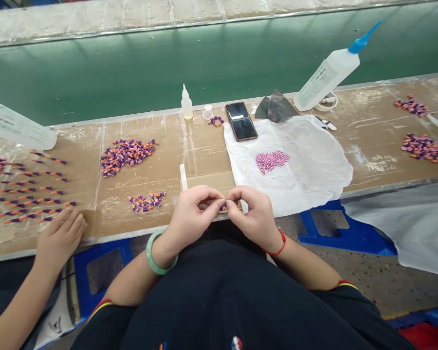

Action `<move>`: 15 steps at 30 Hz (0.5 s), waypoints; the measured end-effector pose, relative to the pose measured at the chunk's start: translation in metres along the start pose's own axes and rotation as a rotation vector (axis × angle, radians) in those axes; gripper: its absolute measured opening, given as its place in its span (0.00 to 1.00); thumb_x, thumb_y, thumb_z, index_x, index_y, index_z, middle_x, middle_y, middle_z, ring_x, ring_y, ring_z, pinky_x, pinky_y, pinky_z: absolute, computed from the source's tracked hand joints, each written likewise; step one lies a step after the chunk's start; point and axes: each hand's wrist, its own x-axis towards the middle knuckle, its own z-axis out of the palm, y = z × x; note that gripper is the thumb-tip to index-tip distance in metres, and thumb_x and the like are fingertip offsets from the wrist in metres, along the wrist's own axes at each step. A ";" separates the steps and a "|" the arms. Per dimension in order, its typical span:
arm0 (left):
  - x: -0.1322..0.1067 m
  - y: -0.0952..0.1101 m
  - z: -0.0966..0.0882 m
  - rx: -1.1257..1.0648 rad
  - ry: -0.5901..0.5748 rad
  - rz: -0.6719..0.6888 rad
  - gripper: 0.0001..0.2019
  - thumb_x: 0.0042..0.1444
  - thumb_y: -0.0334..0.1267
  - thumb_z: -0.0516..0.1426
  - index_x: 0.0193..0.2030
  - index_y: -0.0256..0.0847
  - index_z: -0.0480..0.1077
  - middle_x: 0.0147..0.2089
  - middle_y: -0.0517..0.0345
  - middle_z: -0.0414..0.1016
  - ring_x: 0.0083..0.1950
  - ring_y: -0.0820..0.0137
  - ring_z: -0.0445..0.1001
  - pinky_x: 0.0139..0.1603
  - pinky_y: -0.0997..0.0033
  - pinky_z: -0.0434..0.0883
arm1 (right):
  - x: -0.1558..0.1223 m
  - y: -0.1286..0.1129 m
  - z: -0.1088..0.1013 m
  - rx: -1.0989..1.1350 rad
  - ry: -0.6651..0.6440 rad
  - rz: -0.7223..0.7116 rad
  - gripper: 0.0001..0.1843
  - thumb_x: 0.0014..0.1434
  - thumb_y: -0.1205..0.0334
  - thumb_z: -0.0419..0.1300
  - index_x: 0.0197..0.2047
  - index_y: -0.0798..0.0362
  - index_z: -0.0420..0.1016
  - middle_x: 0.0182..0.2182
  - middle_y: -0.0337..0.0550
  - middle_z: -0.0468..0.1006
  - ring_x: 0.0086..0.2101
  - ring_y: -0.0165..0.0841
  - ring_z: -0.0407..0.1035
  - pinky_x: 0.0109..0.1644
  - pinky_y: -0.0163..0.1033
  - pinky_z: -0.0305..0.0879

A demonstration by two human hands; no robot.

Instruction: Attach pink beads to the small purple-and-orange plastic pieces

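At the table's near edge my left hand point(199, 211) and my right hand point(251, 211) meet, thumbs and forefingers pinched together. Between them shows a bit of a small purple-and-orange piece point(222, 208); fingers hide most of it. A white strip point(183, 177) lies just beyond my left hand. To the left are a small group of purple-and-orange pieces point(146, 201) and a larger pile of them point(126, 154). Beyond my right hand, small pink pieces point(272, 161) lie heaped on a white sheet point(314, 160). A ring of joined pieces point(216, 121) rests near the far edge.
Along the far edge stand a small dropper bottle point(186, 103), a clear cap point(208, 112), a phone point(241, 121) and a large blue-tipped bottle point(326, 80) by a tape roll point(327, 101). At left, another person's hand point(60, 236) rests beside rows of pieces point(32, 199).
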 end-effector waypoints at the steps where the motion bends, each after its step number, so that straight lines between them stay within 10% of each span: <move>1: 0.000 0.000 0.000 -0.056 -0.006 -0.027 0.05 0.55 0.33 0.61 0.30 0.36 0.76 0.29 0.55 0.79 0.29 0.71 0.77 0.30 0.75 0.73 | 0.000 0.000 0.000 0.020 -0.007 0.013 0.07 0.55 0.70 0.56 0.26 0.51 0.67 0.22 0.35 0.72 0.24 0.27 0.65 0.29 0.34 0.63; 8: -0.005 -0.008 -0.009 -0.454 0.016 -0.260 0.11 0.46 0.36 0.71 0.35 0.35 0.78 0.34 0.53 0.84 0.37 0.65 0.83 0.41 0.69 0.81 | 0.005 0.002 -0.002 0.205 -0.126 0.172 0.05 0.57 0.67 0.55 0.29 0.51 0.68 0.25 0.38 0.74 0.27 0.29 0.70 0.33 0.35 0.67; 15: -0.011 -0.017 -0.014 -0.391 -0.004 -0.270 0.09 0.50 0.36 0.68 0.37 0.35 0.80 0.38 0.50 0.84 0.37 0.66 0.82 0.41 0.71 0.80 | 0.009 0.004 -0.007 0.094 -0.184 0.066 0.06 0.58 0.69 0.54 0.30 0.51 0.67 0.26 0.38 0.73 0.27 0.29 0.68 0.33 0.35 0.64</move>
